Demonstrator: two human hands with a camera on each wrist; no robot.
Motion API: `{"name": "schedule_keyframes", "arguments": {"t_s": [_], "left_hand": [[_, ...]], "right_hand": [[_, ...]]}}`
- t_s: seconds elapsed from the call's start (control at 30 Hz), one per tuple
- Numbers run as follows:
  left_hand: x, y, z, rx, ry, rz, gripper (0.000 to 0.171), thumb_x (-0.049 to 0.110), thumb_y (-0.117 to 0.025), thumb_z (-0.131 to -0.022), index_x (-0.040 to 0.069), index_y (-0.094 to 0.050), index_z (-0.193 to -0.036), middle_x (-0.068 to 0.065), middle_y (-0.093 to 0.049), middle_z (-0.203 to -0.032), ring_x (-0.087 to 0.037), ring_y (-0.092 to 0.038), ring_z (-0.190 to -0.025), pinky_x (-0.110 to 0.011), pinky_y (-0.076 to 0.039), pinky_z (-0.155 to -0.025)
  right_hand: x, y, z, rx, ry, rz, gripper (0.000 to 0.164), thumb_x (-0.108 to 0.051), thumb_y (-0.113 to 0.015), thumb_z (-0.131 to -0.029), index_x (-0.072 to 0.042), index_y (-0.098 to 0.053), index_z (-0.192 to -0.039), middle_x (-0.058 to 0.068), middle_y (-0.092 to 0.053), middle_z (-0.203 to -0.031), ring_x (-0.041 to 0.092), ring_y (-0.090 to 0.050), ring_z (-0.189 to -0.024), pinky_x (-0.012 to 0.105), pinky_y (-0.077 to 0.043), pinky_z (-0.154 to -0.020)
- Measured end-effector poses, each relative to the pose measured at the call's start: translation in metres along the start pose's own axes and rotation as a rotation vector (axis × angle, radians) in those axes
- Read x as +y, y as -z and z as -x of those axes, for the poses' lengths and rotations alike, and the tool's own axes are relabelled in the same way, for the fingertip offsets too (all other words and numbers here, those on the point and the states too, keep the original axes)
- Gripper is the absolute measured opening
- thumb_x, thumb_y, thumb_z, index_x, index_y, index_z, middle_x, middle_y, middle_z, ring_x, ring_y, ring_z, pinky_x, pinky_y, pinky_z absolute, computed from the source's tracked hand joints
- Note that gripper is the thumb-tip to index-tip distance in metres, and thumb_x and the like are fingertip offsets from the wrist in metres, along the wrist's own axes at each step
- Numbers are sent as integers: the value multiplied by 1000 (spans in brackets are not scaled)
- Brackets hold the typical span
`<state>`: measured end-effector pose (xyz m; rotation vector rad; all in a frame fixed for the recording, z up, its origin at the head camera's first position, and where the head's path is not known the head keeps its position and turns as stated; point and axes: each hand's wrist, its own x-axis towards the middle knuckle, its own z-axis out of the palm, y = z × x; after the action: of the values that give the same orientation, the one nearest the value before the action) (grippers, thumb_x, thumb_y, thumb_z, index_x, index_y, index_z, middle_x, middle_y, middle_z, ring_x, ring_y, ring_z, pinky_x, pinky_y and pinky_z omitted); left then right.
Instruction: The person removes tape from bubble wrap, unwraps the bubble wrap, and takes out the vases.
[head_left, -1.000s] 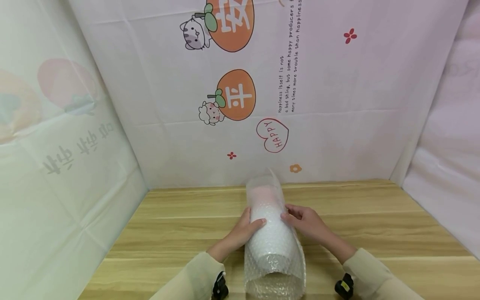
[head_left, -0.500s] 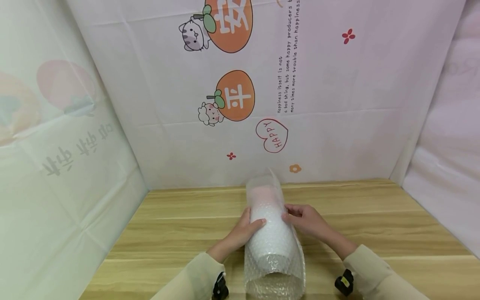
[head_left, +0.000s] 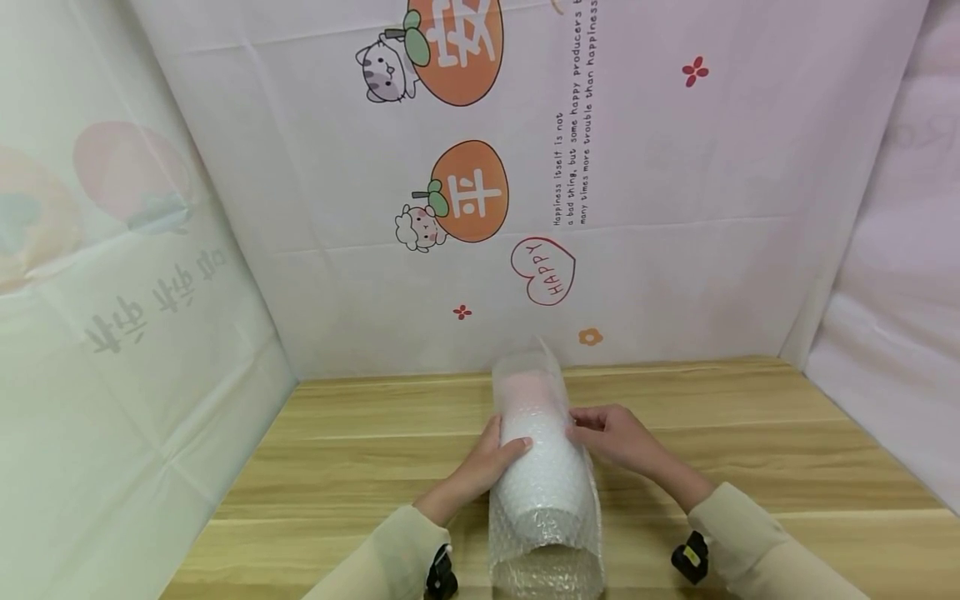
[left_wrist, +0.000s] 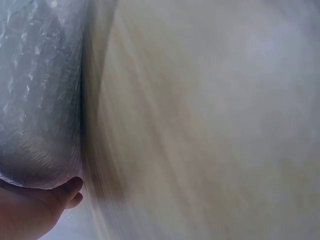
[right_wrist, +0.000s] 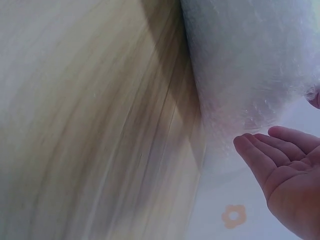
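Note:
A roll of clear bubble wrap point(head_left: 546, 475) lies lengthwise on the wooden table, wound round a whitish thing with a pinkish far end, its kind hidden by the layers. My left hand point(head_left: 480, 467) grips the roll's left side, thumb on top. In the left wrist view that hand point(left_wrist: 35, 207) shows at the bubble wrap's point(left_wrist: 40, 90) end. On the other side, my right hand point(head_left: 618, 437) pinches the loose right edge of the wrap between thumb and fingers. The right wrist view has its fingers point(right_wrist: 280, 150) fairly straight beside the bubble wrap point(right_wrist: 250, 65).
The wooden table point(head_left: 360, 467) runs back to a white printed cloth point(head_left: 660, 275). More cloth hangs at the left point(head_left: 150, 392) and right sides. The roll's far end reaches close to the back cloth, and its near end gapes toward me.
The loose right edge of the bubble wrap has drawn in slightly leftward toward the roll. My right thumb and wrist have shifted a little; the left hand stays in place.

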<state>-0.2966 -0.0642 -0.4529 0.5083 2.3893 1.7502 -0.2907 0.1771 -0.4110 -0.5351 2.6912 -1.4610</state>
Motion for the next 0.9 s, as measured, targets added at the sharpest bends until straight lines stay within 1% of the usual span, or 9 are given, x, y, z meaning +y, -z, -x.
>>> {"name": "schedule_keyframes", "arguments": {"t_s": [0.2, 0.37, 0.53, 0.63, 0.73, 0.77, 0.83, 0.9], "left_hand": [[1, 0, 1, 8, -4, -3, 85, 39, -55, -93, -8, -12, -150, -28, -21, -153, -39, -22, -140, -54, -21, -111], [1, 0, 1, 8, 3, -1, 85, 39, -54, -94, -7, -12, -151, -28, -21, -153, -39, -22, -140, -54, -21, -111], [2, -1, 2, 12, -7, -1, 83, 37, -54, -94, -8, -13, -150, -29, -23, -152, -40, -24, -139, -55, -23, -110], [5, -2, 4, 15, -9, 2, 81, 35, -53, -94, -9, -13, -150, -29, -23, -151, -40, -25, -138, -55, -23, -110], [12, -1, 6, 11, -2, 10, 80, 30, -54, -94, -13, -13, -148, -33, -22, -150, -43, -24, -138, -56, -22, -110], [14, -1, 6, 9, 5, 14, 80, 29, -54, -94, -14, -12, -148, -33, -21, -151, -44, -23, -138, -56, -22, -110], [16, -1, 7, 7, 16, 17, 81, 28, -54, -93, -15, -11, -147, -35, -19, -151, -45, -20, -139, -57, -20, -110], [15, -1, 8, 9, 23, 7, 83, 30, -53, -93, -15, -10, -148, -34, -17, -152, -44, -19, -140, -56, -19, -111]], "right_hand": [[0, 0, 0, -3, 43, 58, 49, -27, -61, -97, 11, -57, -127, 23, -61, -124, 34, -57, -115, 44, -51, -89], [0, 0, 0, -10, 98, 102, 47, -25, -60, -98, 13, -57, -126, 24, -61, -123, 34, -59, -113, 42, -53, -85], [1, -1, -1, -17, 142, 145, 45, -23, -58, -99, 13, -58, -125, 25, -61, -122, 34, -60, -111, 41, -54, -83], [1, -1, -1, -20, 163, 176, 44, -22, -58, -99, 14, -58, -124, 26, -61, -122, 33, -60, -110, 40, -54, -82], [2, -1, -1, -23, 179, 207, 44, -21, -57, -100, 14, -57, -124, 26, -60, -122, 28, -61, -107, 36, -54, -80], [2, -1, -1, -25, 183, 216, 44, -22, -56, -100, 14, -57, -124, 27, -60, -122, 24, -63, -102, 34, -54, -77], [2, -1, -1, -29, 183, 226, 43, -21, -55, -100, 14, -57, -126, 27, -59, -123, 15, -62, -82, 30, -53, -70], [3, -2, -1, -30, 185, 235, 43, -21, -55, -100, 13, -56, -126, 28, -59, -123, 6, -50, -62, 27, -49, -64]]}}
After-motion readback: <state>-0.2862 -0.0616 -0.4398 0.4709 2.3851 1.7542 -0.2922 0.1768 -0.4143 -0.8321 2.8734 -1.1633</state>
